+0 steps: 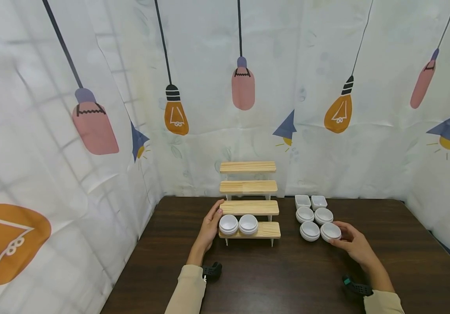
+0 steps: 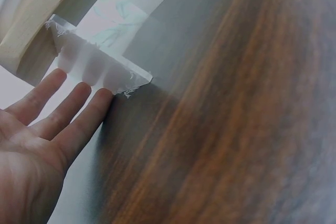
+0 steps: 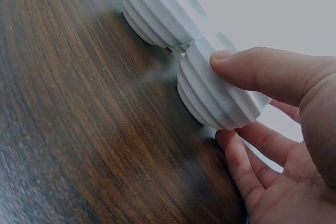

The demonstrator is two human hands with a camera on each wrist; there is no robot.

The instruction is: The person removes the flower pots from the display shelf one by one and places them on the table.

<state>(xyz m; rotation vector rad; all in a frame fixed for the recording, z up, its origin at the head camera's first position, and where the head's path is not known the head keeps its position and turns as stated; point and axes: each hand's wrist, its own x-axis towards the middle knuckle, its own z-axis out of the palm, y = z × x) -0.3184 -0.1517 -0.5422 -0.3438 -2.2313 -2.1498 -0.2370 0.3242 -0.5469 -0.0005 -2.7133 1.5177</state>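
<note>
Your left hand (image 1: pixel 210 226), fingers straight, rests against the wooden riser (image 1: pixel 250 205); your right hand (image 1: pixel 352 244) grips the nearest white bowl (image 1: pixel 330 231).

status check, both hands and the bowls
Left hand open, flat against wooden step rack. Right hand grips nearest white ribbed bowl on table. Nothing blocking.

White ribbed bowl (image 1: pixel 330 231) is sitting upright on the bench (image 1: pixel 288 279), nearest of the cluster to the right grip (image 1: pixel 352 245), pinched between thumb and fingers.
</note>
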